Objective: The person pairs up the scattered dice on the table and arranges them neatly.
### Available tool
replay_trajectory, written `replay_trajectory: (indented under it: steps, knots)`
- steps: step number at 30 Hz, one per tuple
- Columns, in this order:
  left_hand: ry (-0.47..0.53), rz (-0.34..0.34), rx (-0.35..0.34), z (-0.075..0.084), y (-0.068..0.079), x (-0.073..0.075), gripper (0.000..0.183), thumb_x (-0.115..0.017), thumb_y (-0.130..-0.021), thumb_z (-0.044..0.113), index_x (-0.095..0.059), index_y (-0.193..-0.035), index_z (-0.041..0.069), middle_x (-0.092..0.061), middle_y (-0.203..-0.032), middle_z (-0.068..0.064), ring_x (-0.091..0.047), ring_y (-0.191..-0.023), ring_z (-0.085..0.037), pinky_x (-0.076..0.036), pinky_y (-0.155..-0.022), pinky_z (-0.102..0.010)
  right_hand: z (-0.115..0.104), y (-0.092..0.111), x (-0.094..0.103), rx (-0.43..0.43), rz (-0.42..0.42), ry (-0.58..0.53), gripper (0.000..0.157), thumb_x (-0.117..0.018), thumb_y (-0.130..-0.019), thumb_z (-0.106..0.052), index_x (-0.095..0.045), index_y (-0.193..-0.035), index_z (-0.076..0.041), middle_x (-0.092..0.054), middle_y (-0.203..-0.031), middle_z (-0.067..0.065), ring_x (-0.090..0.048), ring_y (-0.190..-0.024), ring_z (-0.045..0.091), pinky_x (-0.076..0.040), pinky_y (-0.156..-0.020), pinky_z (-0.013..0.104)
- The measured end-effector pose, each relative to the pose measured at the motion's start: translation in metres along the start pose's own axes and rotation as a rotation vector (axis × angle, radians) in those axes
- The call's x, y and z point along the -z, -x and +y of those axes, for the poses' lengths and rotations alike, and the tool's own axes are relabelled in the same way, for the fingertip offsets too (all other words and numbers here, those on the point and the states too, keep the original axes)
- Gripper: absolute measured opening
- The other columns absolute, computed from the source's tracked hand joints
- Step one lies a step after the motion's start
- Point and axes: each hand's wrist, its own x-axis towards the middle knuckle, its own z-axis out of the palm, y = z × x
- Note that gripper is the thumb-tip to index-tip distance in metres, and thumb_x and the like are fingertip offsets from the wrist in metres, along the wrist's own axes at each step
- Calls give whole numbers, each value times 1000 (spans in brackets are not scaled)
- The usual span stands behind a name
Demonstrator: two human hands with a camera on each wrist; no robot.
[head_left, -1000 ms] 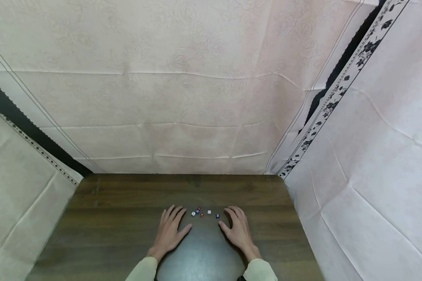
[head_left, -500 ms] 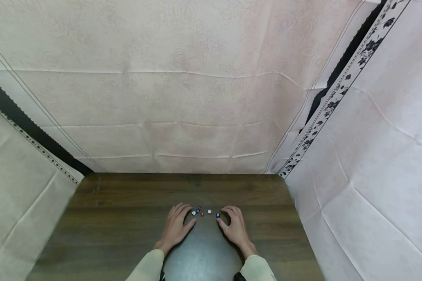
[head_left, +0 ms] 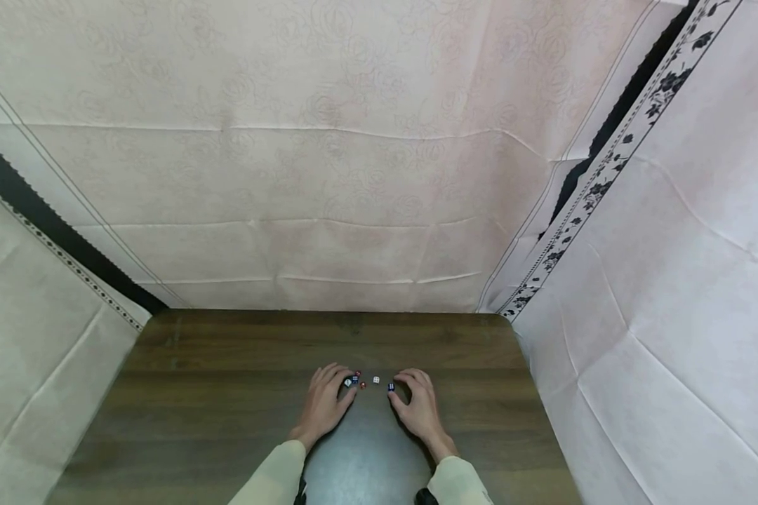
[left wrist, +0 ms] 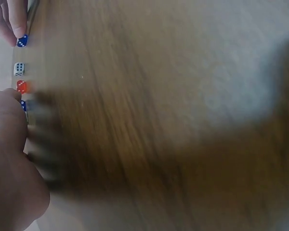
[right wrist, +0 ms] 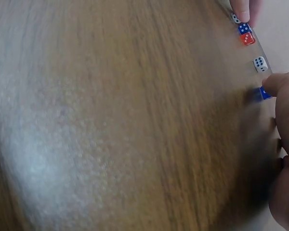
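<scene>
Crossing the near part of a brown wood-grain worktop point(head_left: 221, 421), a pale green left sleeve point(head_left: 274, 471) and a matching right sleeve point(head_left: 457, 480) lead to two bare hands. The right hand point(head_left: 420, 412) pinches a small blue cubic die with white pips point(head_left: 391, 387) between thumb and index finger. The left hand point(head_left: 322, 408) curves about the dice nearest the worktop's left edge, its thumb and index finger at a white cubic die with dark pips point(head_left: 347, 383) and a second blue die point(head_left: 355, 379); whether it grips either, I cannot tell. A translucent red die point(head_left: 363, 385) sits just beside that second blue die, and a second white die point(head_left: 375, 379) stands apart between the hands. Just beyond the second blue die is a second red die point(head_left: 358, 373), partly hidden. All six are roughly midway between the left and right edges, well short of the far edge. Past that edge hangs a pale rose-patterned cloth point(head_left: 322, 175); a white cloth with a black floral border point(head_left: 682, 294) hangs along the right edge.
</scene>
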Motion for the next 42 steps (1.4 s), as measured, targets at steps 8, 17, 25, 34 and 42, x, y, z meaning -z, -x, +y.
replay_trajectory:
  steps: [8,17,25,34,42]
  knots:
    - [25,39,17,0,-5,-6,29,-89,-99,19,-81,-126,9,-78,-135,-13,-65,-140,-44,-41,-123,-78,1,0,-3,-20,-13,-12,32,-94,-91,-12,-83,-120,-7,-75,-131,11,-65,-132,35,-48,-114,63]
    - [24,81,-5,-3,-5,-11,26,-92,-96,17,-83,-119,10,-78,-130,-10,-66,-133,-42,-44,-118,-74,1,0,-5,-39,-14,-20,28,-94,-91,-11,-84,-117,-9,-74,-131,11,-63,-133,36,-45,-115,61]
    - [38,101,-14,-5,-6,-14,20,-91,-97,18,-84,-115,12,-77,-130,-10,-65,-132,-43,-42,-117,-74,0,0,-6,-35,-5,-17,21,-93,-92,-11,-86,-112,-11,-74,-130,12,-63,-131,36,-45,-114,61]
    - [49,61,15,-3,-7,-13,15,-88,-100,20,-84,-113,14,-76,-133,-10,-64,-135,-43,-40,-121,-74,-1,0,-6,-37,3,-23,18,-93,-92,-11,-86,-108,-12,-75,-130,12,-63,-130,36,-45,-113,60]
    - [0,64,1,-1,-7,-10,15,-89,-99,19,-84,-112,15,-76,-131,-9,-64,-134,-42,-42,-118,-73,-3,0,-4,-59,-6,-36,17,-92,-93,-11,-86,-109,-11,-76,-129,11,-64,-131,36,-45,-114,60]
